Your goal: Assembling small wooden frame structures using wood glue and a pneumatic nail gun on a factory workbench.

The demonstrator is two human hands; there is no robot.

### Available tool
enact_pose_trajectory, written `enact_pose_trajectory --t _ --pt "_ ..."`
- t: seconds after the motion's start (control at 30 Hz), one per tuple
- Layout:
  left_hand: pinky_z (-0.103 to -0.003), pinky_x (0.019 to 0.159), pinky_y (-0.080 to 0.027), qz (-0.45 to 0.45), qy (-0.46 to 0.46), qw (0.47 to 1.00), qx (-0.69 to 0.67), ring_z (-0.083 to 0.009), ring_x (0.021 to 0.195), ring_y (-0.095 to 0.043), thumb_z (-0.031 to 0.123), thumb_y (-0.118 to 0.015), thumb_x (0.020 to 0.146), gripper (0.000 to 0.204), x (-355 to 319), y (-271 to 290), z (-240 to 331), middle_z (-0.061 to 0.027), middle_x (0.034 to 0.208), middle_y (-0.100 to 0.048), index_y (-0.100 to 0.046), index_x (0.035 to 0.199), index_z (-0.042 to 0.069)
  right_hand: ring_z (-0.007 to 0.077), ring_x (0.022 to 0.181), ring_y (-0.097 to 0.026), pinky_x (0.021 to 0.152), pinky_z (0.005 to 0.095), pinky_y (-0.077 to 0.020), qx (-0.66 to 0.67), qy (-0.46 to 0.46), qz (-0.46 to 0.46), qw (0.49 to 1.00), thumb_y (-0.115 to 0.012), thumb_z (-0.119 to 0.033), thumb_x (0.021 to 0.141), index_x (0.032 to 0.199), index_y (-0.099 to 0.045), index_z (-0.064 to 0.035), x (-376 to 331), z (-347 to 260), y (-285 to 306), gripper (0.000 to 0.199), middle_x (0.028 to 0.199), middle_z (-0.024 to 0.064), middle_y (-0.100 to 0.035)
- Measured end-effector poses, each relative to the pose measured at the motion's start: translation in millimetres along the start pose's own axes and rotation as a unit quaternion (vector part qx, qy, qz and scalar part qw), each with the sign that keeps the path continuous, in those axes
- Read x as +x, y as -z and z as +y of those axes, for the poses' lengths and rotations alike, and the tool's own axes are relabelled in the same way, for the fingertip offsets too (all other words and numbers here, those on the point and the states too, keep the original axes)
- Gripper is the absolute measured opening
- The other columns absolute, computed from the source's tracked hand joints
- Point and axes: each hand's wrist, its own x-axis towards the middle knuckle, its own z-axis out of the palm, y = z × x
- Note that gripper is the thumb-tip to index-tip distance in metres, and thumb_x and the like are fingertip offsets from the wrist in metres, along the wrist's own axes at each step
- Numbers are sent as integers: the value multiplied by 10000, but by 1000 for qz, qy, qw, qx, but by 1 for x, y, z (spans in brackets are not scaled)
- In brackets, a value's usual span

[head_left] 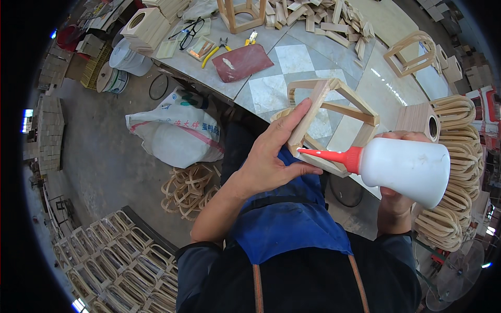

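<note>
My left hand [263,161] grips an open wooden frame [314,116] by one corner, with the fingers along a side bar and the thumb beneath. The frame is held tilted above the near edge of the tiled table [295,58]. My right hand [395,202] is wrapped around a white plastic squeeze bottle [409,166], lying nearly sideways. Its red tapered nozzle [331,155] points left, and the tip touches or nearly touches the frame's corner by my left thumb. A small white spot, seemingly glue, shows at the tip. The bottle hides part of my right hand.
Red-brown sandpaper [242,62], yellow-handled pliers [222,48] and glasses [192,33] lie on the table. Wood offcuts [339,26] are heaped at the back. Bent wooden loops [453,167] are stacked at right, beside a holed wooden box [417,121]. A white sack [180,130] stands on the left floor.
</note>
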Motion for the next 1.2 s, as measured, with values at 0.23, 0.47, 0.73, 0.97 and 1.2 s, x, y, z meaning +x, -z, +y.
enact_pose_trajectory --t 0.23,0.47,0.73,0.97,1.2 --pt "-358 1168 -401 -2 -26 999 22 -268 1375 -522 103 -936 651 1112 1 0 0 -101 1624 -445 -369 1606 57 347 1106 -711 977 467 -594 41 50 -76 995 -994 -159 557 1295 -575 -59 15 -2 0 855 1187 174 -709" --pt "-352 1161 -402 4 -69 997 41 -264 1359 -528 141 -943 664 1109 2 -1 -3 -95 1628 -441 -366 1607 57 350 1121 -695 994 471 -581 -2 49 -44 998 -998 -166 560 1329 -548 -51 12 0 0 898 1189 182 -701" --pt "-350 1159 -402 8 -92 995 46 -262 1351 -531 162 -940 675 1106 2 -3 -7 -90 1629 -442 -361 1611 61 360 1183 -658 1022 477 -552 21 63 -7 998 -997 -199 594 1381 -495 -60 17 8 -4 943 1239 174 -664" --pt "-361 1163 -400 5 -79 996 48 -270 1355 -529 175 -943 676 1105 1 -1 -4 -96 1624 -446 -362 1608 56 365 1212 -642 1038 483 -535 35 80 13 996 -989 -224 635 1426 -453 -68 21 16 -2 968 1301 158 -615" --pt "-374 1171 -400 -10 -6 1000 23 -279 1370 -527 186 -949 670 1104 -2 -1 0 -109 1617 -452 -370 1600 48 369 1209 -644 1025 486 -543 55 102 60 991 -969 -209 694 1473 -425 -77 29 17 -6 959 1331 159 -584"
